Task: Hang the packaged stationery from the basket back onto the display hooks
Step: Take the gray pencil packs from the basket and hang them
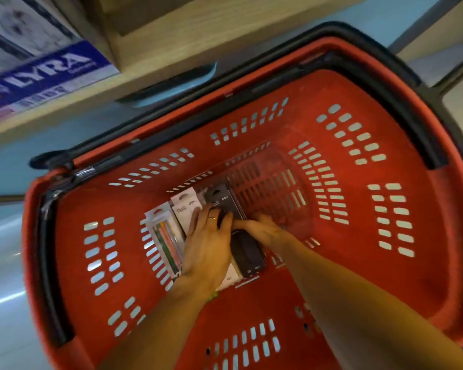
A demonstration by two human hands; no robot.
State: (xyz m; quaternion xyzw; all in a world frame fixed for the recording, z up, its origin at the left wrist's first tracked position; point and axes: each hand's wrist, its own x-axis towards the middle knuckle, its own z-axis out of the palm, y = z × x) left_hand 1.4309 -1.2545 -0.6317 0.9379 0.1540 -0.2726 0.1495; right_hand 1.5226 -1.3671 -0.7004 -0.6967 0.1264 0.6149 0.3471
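Note:
I look down into a red plastic basket (358,236) on the floor. Several stationery packs lie flat on its bottom: a black pack (247,252), a white pack (186,209) beside it, and a clear pack of coloured pens (165,239) at the left. Both my hands reach into the basket. My left hand (207,247) lies over the white and black packs with its fingers spread. My right hand (262,229) touches the right edge of the black pack, fingers pointing left; whether they curl under the pack is hidden.
A wooden shelf base (150,62) runs along the top left, with a blue "LYRA" box (48,73) on it. The basket's black handles (385,84) lie folded along its rim. Glossy pale floor (3,263) shows at the left.

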